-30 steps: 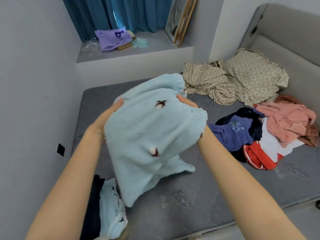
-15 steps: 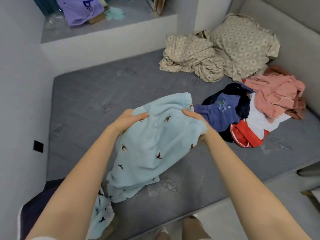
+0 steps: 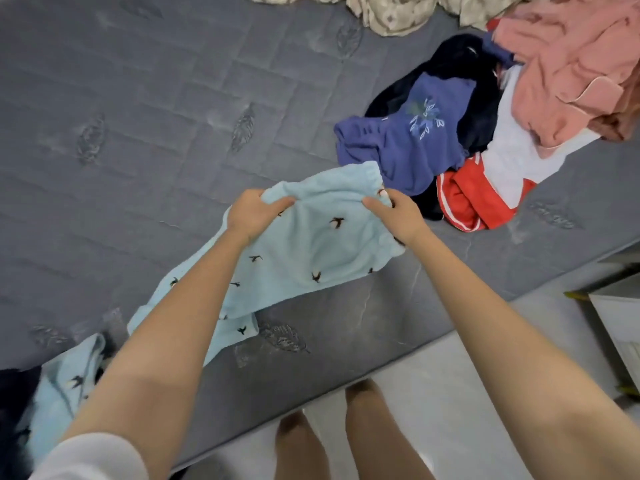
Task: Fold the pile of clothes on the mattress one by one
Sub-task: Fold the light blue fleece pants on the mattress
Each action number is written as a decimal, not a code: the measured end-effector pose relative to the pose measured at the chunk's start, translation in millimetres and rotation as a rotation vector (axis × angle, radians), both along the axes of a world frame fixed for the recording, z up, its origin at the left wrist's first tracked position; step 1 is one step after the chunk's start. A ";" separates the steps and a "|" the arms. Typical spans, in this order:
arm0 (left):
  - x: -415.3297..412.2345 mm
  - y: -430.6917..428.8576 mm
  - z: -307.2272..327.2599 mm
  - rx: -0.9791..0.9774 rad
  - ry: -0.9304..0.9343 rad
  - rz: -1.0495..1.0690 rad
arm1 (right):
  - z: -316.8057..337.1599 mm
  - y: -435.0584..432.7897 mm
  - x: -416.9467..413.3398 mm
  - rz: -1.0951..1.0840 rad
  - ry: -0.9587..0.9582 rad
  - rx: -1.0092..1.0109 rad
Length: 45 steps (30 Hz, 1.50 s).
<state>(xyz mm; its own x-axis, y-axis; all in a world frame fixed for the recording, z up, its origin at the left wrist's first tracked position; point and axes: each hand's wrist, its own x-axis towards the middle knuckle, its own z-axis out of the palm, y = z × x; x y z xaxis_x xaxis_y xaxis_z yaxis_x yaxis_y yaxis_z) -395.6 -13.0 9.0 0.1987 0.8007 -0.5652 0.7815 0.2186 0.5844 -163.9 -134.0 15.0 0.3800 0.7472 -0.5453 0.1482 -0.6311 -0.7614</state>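
Nearest, a matching light-blue garment [image 3: 65, 382] lies at the mattress [image 3: 138, 133] edge, seemingly set aside. The left hand [image 3: 252, 216] and right hand [image 3: 398, 213] each grip the waistband of the bird-print trousers [image 3: 311, 244], fingers curled, spreading them flat on the mattress for folding. Beyond waits the clothes pile [image 3: 450, 133].

A grey quilted mattress [image 3: 138, 140] with stitched leaf marks fills most of the view; pale floor [image 3: 433, 368] below it; white furniture [image 3: 620, 327] at the right edge.

The garment [image 3: 311, 244] lies on the mattress [image 3: 138, 133], near its front edge. The pile of clothes [image 3: 485, 116] sits to its right, with bedding [image 3: 391, 12] behind.
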 end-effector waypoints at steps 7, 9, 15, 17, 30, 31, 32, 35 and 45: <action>63.1 24.5 -127.5 0.372 0.167 -0.105 | -120.1 21.5 48.9 -0.045 -0.188 -0.106; 64.8 17.7 -159.0 0.493 0.175 -0.183 | -147.4 27.4 51.6 -0.025 -0.227 -0.160; 47.6 -28.4 -211.8 0.487 0.415 -0.632 | -187.5 38.7 43.3 -0.005 -0.538 -0.234; 43.9 -36.7 -221.4 0.352 0.565 -0.752 | -188.3 40.3 34.5 0.008 -0.700 -0.149; -101.0 -38.1 -183.4 0.484 0.476 -0.429 | -172.7 65.7 -135.0 0.616 -0.753 0.099; -122.3 -41.6 -182.6 0.450 0.479 -0.335 | -172.9 66.2 -149.6 0.654 -0.740 0.096; -143.8 -45.1 -181.8 0.420 0.479 -0.215 | -173.5 66.3 -164.0 0.692 -0.734 0.097; -210.7 -57.4 -181.5 0.276 0.473 0.116 | -175.5 65.2 -208.5 0.821 -0.724 0.109; -286.1 -66.9 -175.1 0.387 0.274 0.153 | -190.9 54.3 -323.6 1.110 -0.573 0.327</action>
<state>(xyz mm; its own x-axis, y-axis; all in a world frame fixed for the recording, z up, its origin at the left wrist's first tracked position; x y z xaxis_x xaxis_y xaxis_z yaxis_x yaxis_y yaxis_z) -681.7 -79.9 -166.0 -0.0520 0.9704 -0.2360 0.8937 0.1507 0.4226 -487.6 -79.6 -175.9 -0.4090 0.8792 -0.2444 0.8253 0.2421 -0.5102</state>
